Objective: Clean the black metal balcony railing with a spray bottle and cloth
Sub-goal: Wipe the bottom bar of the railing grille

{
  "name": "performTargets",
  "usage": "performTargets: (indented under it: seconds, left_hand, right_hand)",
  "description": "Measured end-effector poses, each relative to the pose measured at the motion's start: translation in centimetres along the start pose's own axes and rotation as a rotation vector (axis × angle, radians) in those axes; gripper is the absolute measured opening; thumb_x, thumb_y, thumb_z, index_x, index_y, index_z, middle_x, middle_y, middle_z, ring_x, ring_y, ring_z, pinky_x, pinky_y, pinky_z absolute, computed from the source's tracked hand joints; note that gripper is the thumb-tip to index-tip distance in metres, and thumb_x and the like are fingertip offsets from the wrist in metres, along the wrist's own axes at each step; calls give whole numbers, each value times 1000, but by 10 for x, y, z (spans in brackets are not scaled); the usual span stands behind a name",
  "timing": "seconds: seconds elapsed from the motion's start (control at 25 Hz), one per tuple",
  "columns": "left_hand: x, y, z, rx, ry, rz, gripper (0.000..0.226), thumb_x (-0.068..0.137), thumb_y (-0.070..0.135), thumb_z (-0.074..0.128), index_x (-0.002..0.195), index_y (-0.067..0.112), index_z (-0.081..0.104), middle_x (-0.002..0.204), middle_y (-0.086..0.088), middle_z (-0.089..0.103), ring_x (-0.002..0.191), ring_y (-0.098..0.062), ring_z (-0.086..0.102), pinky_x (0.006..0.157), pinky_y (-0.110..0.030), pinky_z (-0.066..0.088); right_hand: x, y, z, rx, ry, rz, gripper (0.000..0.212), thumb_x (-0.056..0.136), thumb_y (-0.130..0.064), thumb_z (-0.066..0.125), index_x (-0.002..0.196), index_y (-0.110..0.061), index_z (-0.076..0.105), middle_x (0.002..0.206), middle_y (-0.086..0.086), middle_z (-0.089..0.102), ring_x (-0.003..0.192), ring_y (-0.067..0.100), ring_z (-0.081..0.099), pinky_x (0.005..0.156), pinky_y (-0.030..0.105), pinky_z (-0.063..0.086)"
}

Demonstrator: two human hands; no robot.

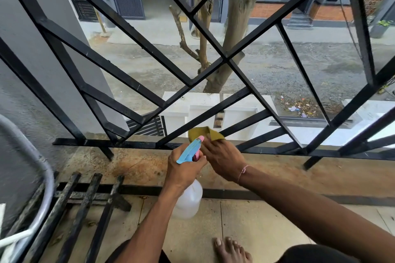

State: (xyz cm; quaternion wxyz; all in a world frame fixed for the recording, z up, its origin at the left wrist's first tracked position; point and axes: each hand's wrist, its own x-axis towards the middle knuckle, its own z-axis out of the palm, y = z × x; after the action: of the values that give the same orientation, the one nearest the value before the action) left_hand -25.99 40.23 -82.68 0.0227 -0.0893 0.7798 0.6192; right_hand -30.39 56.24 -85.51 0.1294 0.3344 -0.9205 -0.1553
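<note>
1. I am looking down at one black metal railing point(215, 111), made of square-section bars crossing in diagonals above a flat bottom rail; the paint is showing small pale chips.
2. My left hand point(183, 170) is gripping the neck of one spray bottle point(189, 198), fingers curled tight round it just under the head. The body is translucent white plastic and rounded; I cannot tell how much liquid is sitting in it. The trigger head is light blue with a pink nozzle tip, pointing up toward the lower bars.
3. My right hand point(222, 159) is pressing one cloth point(206, 133) against a diagonal bar just above the bottom rail, fingers lying fairly straight over it. The cloth is olive-yellow, soft and folded, wrapping partly over the bar.
4. A thin pink-and-white thread bracelet point(243, 171) is circling the right wrist.
5. The ledge point(320, 175) under the railing is showing rough, rust-brown stained concrete; the floor point(245, 224) nearer me is smooth beige tile.
6. At lower left, three dull, grimy black bars point(85, 209) are lying beside a curved grey pipe point(46, 177).
7. One bare foot point(232, 251) is resting on the tile.
</note>
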Motion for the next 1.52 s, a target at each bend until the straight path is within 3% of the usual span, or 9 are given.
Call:
performTargets:
  seconds: [0.16,0.36,0.52,0.6,0.68,0.76,0.84,1.04,1.52]
  left_hand:
    - [-1,6,7,-47,-58,-14,15,86,12,78,88,21,66,81,-5,53,75,-21,55,69,-40,57]
    - [-7,3,19,-3,-107,-31,17,88,11,77,102,17,68,86,-4,56,79,-17,59,72,-40,61]
    - [-16,-10,31,96,-10,-238,33,87,25,79,111,17,58,99,-6,55,86,-19,57,65,-34,55]
    - [-23,-20,38,135,16,-246,31,87,25,78,107,16,57,94,-3,52,83,-17,55,66,-38,54]
    - [-31,-26,45,140,9,-212,22,90,20,76,98,19,55,86,2,49,78,-15,53,69,-39,54]
    - [-35,-34,52,169,8,-172,17,89,17,75,89,15,58,82,2,49,77,-19,53,68,-43,53]
    - [-37,-34,58,160,32,-163,16,87,18,75,84,14,60,81,0,51,80,-25,55,69,-48,54]
    - [-34,-27,70,101,4,-209,30,93,20,73,83,32,47,84,2,48,81,-16,54,72,-36,55]
    - [-24,-33,85,101,63,-186,32,88,17,76,80,36,52,91,-14,59,88,-38,67,73,-49,62]
  right_hand:
    - [-31,66,-37,-108,104,229,50,92,-13,49,141,-1,44,134,22,53,120,34,50,106,45,42]
    - [-51,78,-46,-113,88,382,60,92,-12,18,147,6,37,150,28,41,142,40,38,105,46,41]
    - [-76,43,-22,116,109,230,55,96,-12,48,149,0,40,154,22,40,144,36,37,114,48,35]
    - [-104,26,-8,475,167,391,44,93,-15,65,135,-9,55,133,13,62,121,23,60,108,40,46]
    - [-120,6,-13,1156,224,810,20,103,-26,52,120,-18,60,112,1,69,102,16,65,92,39,56]
    - [-130,-1,-22,1895,139,1454,23,107,-32,43,111,-17,60,107,8,70,100,29,67,87,51,54]
    - [-141,-3,-31,2260,101,1740,25,105,-29,48,115,-10,61,107,19,74,103,38,67,88,56,53]
    - [-141,2,-49,2435,360,1674,28,98,-28,58,123,-17,54,116,18,69,107,39,66,81,52,54]
    - [-147,19,-38,2494,622,1624,32,101,-29,53,128,-15,59,123,14,70,116,35,65,104,60,45]
